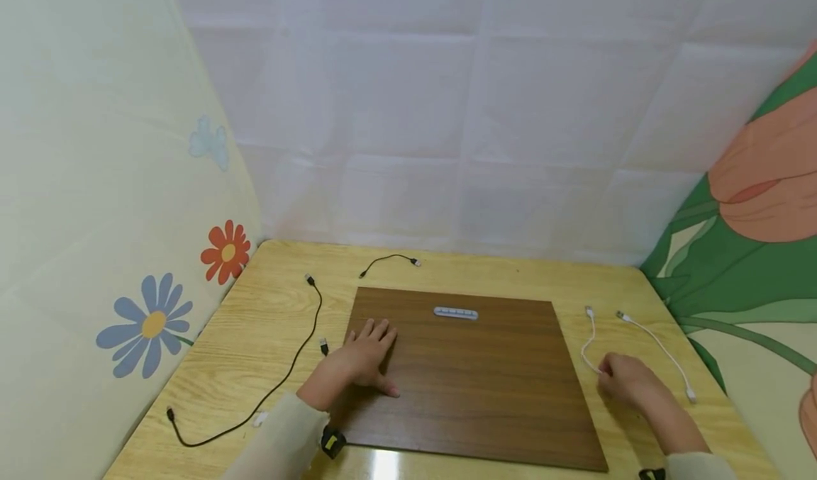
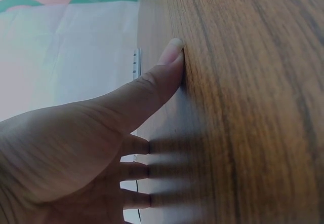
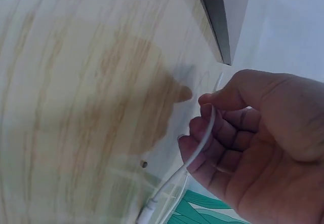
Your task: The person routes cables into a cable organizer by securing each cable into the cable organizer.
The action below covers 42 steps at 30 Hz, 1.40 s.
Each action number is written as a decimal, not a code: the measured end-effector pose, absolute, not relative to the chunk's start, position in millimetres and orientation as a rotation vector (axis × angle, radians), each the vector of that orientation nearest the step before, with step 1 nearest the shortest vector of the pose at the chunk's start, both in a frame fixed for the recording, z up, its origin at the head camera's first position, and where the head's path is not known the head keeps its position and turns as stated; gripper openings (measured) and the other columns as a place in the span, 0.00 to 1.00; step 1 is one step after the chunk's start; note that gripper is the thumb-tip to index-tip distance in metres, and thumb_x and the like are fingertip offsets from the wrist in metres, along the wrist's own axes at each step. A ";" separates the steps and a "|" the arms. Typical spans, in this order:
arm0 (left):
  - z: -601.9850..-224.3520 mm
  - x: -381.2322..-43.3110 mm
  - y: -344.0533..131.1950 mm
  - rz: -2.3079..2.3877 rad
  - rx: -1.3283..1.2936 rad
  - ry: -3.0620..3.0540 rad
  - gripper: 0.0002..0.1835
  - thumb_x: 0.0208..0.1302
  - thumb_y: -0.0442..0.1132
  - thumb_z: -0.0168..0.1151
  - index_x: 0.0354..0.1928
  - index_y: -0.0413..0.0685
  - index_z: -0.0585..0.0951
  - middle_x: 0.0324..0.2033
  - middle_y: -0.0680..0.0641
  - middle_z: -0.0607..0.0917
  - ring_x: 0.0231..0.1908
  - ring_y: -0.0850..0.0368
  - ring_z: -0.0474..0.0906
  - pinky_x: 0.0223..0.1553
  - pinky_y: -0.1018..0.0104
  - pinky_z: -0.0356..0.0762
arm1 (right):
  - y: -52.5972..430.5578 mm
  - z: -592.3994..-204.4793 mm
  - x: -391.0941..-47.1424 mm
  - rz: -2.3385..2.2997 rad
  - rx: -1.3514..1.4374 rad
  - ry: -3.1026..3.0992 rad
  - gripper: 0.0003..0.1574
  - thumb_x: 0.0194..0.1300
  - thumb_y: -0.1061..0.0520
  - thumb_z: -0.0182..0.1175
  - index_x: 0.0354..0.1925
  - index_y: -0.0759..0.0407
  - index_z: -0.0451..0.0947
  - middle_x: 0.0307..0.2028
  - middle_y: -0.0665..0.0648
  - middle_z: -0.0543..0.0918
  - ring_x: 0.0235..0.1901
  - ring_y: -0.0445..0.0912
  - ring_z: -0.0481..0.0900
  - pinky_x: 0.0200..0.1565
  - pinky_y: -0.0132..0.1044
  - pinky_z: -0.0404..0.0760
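My left hand (image 1: 365,358) rests on the left part of a brown wood-grain board (image 1: 485,381), its fingers spread and the thumb (image 2: 169,57) touching the surface. Beyond it, near the board's back edge, lies a light slotted cable holder (image 1: 456,313). Off the board's right side, my right hand (image 1: 630,381) pinches a white USB cable (image 3: 200,148) between thumb and curled fingers. One end of that cable, with its plug (image 1: 589,311), lies toward the back of the table. A second white cable (image 1: 664,349) lies just right of this hand.
A long black USB cable (image 1: 300,352) curves along the table's left side. A short black cable (image 1: 389,257) lies behind the board. Another black plug (image 1: 324,347) shows beside my left wrist, with a small white piece (image 1: 260,418) nearer. Cloth walls (image 1: 396,111) surround the wooden table.
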<state>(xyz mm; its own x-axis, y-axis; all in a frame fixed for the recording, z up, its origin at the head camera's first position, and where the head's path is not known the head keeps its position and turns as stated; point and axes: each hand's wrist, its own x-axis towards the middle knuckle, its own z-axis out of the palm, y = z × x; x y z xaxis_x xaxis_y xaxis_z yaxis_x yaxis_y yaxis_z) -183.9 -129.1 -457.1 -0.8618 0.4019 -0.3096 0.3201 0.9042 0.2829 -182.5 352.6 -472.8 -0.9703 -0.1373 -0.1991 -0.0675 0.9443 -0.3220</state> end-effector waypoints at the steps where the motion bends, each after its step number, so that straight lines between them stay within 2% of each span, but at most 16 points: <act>1: -457.2 -183.7 -129.1 0.316 0.531 2.703 0.62 0.47 0.65 0.77 0.78 0.42 0.58 0.78 0.37 0.52 0.77 0.32 0.44 0.71 0.31 0.51 | 352.3 -471.8 -182.6 -0.472 -0.156 2.884 0.06 0.63 0.63 0.58 0.34 0.67 0.76 0.28 0.56 0.77 0.30 0.47 0.73 0.32 0.43 0.73; 6: -456.9 -182.8 -129.3 0.316 0.536 2.706 0.62 0.48 0.65 0.77 0.78 0.42 0.58 0.78 0.36 0.53 0.77 0.32 0.44 0.71 0.31 0.51 | 351.7 -463.2 -182.6 -0.501 -0.164 2.923 0.07 0.66 0.64 0.56 0.36 0.70 0.77 0.29 0.57 0.79 0.30 0.48 0.74 0.32 0.43 0.73; 13: -458.1 -181.8 -130.3 0.322 0.543 2.709 0.62 0.48 0.65 0.77 0.78 0.42 0.58 0.78 0.36 0.53 0.77 0.32 0.44 0.71 0.30 0.51 | 354.4 -450.9 -182.1 -0.546 -0.150 3.040 0.13 0.70 0.64 0.51 0.44 0.76 0.76 0.34 0.67 0.82 0.30 0.52 0.76 0.32 0.46 0.74; 17: -459.4 -181.5 -130.9 0.322 0.540 2.706 0.62 0.48 0.65 0.76 0.78 0.42 0.58 0.78 0.37 0.53 0.77 0.33 0.44 0.71 0.31 0.51 | 355.0 -444.9 -182.1 -0.609 -0.114 3.076 0.18 0.73 0.62 0.48 0.49 0.78 0.74 0.35 0.67 0.83 0.30 0.50 0.76 0.30 0.44 0.74; 24: -462.0 -181.6 -131.7 0.316 0.538 2.705 0.62 0.47 0.67 0.76 0.78 0.44 0.58 0.79 0.38 0.52 0.77 0.34 0.44 0.71 0.32 0.51 | 351.2 -434.7 -181.0 -0.773 -0.074 3.156 0.17 0.76 0.61 0.49 0.49 0.76 0.75 0.33 0.64 0.85 0.30 0.50 0.81 0.28 0.40 0.75; 29: -461.6 -182.3 -131.6 0.316 0.532 2.708 0.62 0.47 0.67 0.76 0.78 0.44 0.58 0.79 0.38 0.52 0.78 0.34 0.43 0.72 0.32 0.50 | 343.7 -425.9 -179.2 -0.812 -0.067 3.201 0.17 0.78 0.59 0.49 0.50 0.75 0.74 0.36 0.67 0.85 0.31 0.52 0.83 0.26 0.37 0.74; 36: -460.6 -182.7 -132.0 0.323 0.535 2.708 0.62 0.48 0.66 0.76 0.78 0.44 0.58 0.79 0.38 0.52 0.78 0.34 0.43 0.72 0.32 0.49 | 328.1 -413.8 -172.6 -0.838 -0.081 3.252 0.16 0.77 0.59 0.51 0.50 0.72 0.75 0.38 0.67 0.86 0.33 0.55 0.83 0.28 0.38 0.75; 42: -462.3 -183.2 -132.4 0.321 0.542 2.713 0.62 0.48 0.66 0.75 0.78 0.44 0.57 0.79 0.38 0.52 0.77 0.34 0.43 0.72 0.32 0.49 | 316.1 -404.5 -168.7 -0.850 -0.105 3.283 0.16 0.77 0.58 0.51 0.49 0.71 0.75 0.36 0.64 0.85 0.32 0.53 0.81 0.28 0.40 0.75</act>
